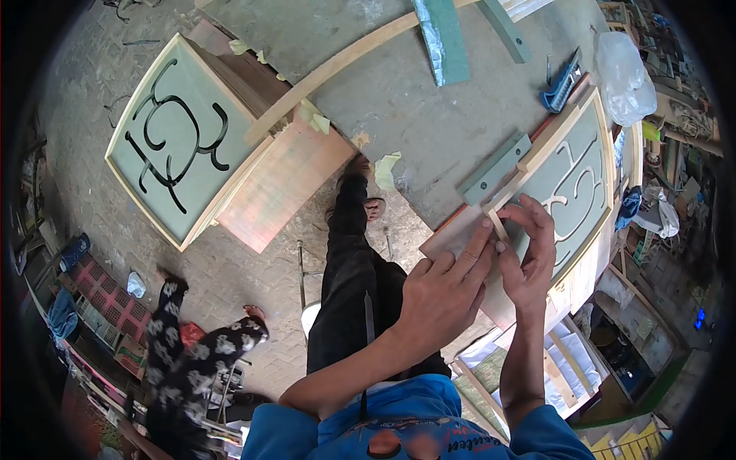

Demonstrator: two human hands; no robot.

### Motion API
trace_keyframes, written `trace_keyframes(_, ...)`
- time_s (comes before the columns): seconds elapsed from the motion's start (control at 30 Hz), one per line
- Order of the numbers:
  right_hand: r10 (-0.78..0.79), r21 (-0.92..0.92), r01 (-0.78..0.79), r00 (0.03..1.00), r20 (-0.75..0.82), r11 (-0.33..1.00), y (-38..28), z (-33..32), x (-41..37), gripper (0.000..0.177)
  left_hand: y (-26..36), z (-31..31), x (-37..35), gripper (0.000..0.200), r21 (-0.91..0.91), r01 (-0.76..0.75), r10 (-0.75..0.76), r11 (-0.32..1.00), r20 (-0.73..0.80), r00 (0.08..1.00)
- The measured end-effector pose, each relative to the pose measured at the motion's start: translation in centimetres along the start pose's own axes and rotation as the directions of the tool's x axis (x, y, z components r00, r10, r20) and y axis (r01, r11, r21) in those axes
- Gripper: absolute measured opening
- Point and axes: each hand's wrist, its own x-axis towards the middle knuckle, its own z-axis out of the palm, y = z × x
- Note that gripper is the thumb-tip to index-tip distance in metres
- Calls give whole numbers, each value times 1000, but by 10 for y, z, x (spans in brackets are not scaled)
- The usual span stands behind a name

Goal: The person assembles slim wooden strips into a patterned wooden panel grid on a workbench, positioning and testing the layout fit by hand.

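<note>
A light wooden strip (498, 225) lies at the near corner of a green panel (571, 186) with pale line-shaped grooves in it. My left hand (445, 303) reaches in from the left, its index fingertip against the strip and its other fingers bent beneath; its thumb is hidden. My right hand (530, 257) curls its thumb and index finger around the same strip from the other side. A longer wooden edge strip (556, 130) runs along the panel's upper left side. Beside it, on the bench, lies a green block (494, 169) with holes.
A blue-handled tool (563, 83) and a clear plastic bag (625, 80) lie on the grey-green bench (368, 92). A curved wooden strip (337, 61) crosses it. Another panel with dark lines (176, 146) stands at left. A person in patterned trousers (203, 353) is at lower left.
</note>
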Motion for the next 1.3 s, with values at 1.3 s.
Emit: trace_keyframes(1.3, -150, 39, 169, 943, -296, 985, 19, -4, -27, 42, 0, -20, 6, 28, -319, 172, -150, 932, 93, 984)
